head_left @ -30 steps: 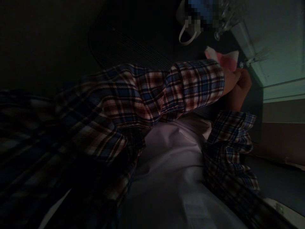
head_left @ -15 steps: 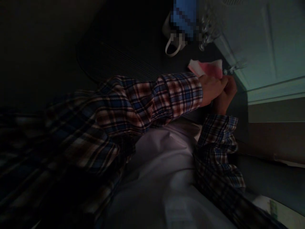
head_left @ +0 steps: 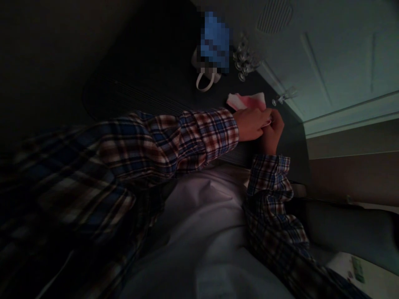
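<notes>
Left hand (head_left: 249, 124) and right hand (head_left: 273, 131) meet at the fingers over the dark counter (head_left: 294, 145); the left is clamped on the near edge of a pink-and-white cloth (head_left: 247, 101), while dim light prevents telling whether the right grips it. The cloth's exposed part lies just beyond the left hand, its long axis running across the view, one pale corner pointing left. Its material appears soft, with an irregular, creased outline, pink through the middle and whitish toward both ends.
</notes>
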Demonstrator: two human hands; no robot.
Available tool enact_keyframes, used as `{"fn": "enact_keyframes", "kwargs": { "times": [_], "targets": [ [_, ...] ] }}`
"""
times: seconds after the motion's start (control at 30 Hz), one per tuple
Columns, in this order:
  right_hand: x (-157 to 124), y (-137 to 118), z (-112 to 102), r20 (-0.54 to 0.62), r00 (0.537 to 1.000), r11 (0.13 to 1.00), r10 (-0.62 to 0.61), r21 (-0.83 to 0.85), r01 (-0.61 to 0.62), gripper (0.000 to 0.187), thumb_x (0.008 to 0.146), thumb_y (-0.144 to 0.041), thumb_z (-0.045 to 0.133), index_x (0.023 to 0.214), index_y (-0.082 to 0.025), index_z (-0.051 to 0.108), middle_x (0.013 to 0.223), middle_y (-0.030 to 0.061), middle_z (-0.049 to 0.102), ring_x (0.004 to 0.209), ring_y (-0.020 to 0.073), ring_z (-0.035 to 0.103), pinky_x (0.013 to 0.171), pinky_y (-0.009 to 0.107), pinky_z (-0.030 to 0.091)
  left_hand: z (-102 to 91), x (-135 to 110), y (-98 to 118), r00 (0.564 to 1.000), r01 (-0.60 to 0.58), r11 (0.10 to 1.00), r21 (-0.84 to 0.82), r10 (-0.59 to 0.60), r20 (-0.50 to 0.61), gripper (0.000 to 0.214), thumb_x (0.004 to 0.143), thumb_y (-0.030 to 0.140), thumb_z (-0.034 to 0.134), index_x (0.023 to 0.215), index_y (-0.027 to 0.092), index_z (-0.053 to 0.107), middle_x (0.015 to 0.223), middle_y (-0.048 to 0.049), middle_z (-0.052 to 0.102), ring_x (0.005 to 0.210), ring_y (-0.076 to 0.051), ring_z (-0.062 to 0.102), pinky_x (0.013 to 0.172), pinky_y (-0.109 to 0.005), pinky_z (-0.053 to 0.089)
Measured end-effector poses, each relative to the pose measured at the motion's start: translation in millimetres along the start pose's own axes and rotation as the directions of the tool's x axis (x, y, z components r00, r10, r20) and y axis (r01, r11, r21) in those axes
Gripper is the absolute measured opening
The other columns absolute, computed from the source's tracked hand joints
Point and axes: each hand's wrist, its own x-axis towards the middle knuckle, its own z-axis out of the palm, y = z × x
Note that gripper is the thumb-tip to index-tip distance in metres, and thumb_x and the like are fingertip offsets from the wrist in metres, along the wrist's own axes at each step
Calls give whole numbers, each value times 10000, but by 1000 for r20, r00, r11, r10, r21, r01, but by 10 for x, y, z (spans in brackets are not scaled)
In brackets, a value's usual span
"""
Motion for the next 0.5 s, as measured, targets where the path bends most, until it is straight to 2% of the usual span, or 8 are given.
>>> {"fn": "enact_keyframes", "kwargs": {
  "times": [0.17, 0.33, 0.5],
  "targets": [
    [-23, -21, 6, -26, 1000, 1000, -5, -2, 5, 203, 802, -291, 463, 810, -97, 520, 754, 8, 507, 722, 33, 401, 714, 162, 326, 46, 35, -35, 1000, -11, 996, -94, 9, -27, 399, 947, 276, 343, 1287, 111, 472, 1112, -97, 599, 1079, -240, 589, 933, -380, 486],
    [-32, -26, 10, -59, 998, 1000, 7, 9, -6, 202, 791, -298, 458, 782, -103, 510, 726, 4, 497, 696, 31, 397, 709, 160, 337, 83, 67, -45, 998, 13, 989, -151, -22, -55, 374, 950, 271, 357, 1257, 108, 497, 1127, -95, 597, 1039, -187, 596, 930, -314, 476],
    [-38, -64, 5, -100, 995, 999, -10, 37, 14, 216, 808, -302, 465, 793, -97, 530, 759, 12, 523, 721, 34, 435, 732, 172, 364, 72, 99, -39, 999, -2, 974, -226, -9, -49, 350, 966, 260, 348, 1190, 55, 521, 1133, -91, 591, 1041, -178, 590, 923, -289, 452]
  ]
}}
